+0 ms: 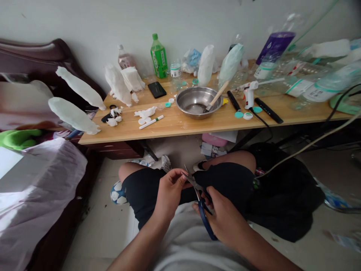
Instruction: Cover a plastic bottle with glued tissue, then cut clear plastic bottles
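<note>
Above the lap (225, 175), short of the front edge of the bench (121, 132), scissors (198, 187) lie in the right hand (222, 210), grip round the handles, presumably for blade control; left hand (170, 194) pinched at the blades, contents undeterminable. Brush (217, 97) leans on the rim of the bowl (191, 97), likely keeping its handle clean. White-covered forms (81, 89) stand at the left end; bed (56, 169) beyond, tiled floor (109, 229) below.

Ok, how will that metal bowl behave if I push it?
The metal bowl looks rigid and smooth, so it would probably slide on the wooden table. The brush leaning over its rim might swing or shift.
</note>
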Available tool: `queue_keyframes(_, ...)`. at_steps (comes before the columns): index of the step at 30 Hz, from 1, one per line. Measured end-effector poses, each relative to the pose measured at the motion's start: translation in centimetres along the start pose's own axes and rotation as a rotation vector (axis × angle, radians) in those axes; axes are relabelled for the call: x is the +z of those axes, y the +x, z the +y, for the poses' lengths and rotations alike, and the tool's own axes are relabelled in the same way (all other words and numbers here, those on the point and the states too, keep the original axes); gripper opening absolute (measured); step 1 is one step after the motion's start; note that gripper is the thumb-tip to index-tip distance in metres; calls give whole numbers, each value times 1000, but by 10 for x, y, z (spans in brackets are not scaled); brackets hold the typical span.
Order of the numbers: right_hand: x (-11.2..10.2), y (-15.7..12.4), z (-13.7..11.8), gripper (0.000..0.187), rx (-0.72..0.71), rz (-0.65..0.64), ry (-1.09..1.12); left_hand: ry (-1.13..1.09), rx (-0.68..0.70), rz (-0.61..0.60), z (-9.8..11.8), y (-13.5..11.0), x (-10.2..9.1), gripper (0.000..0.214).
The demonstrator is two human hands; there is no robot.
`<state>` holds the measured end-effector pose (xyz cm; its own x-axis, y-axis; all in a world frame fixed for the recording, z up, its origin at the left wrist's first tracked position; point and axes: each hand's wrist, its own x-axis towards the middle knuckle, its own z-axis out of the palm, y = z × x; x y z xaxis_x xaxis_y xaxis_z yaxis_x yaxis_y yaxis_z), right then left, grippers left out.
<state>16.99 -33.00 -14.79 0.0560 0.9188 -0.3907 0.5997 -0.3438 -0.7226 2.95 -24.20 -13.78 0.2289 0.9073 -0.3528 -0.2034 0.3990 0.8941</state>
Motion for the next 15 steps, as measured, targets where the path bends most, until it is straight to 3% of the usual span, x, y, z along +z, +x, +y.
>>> queue_keyframes(15,0,3,1,28,-28,40,-71,157,2,-52,10,-1,-3,21)
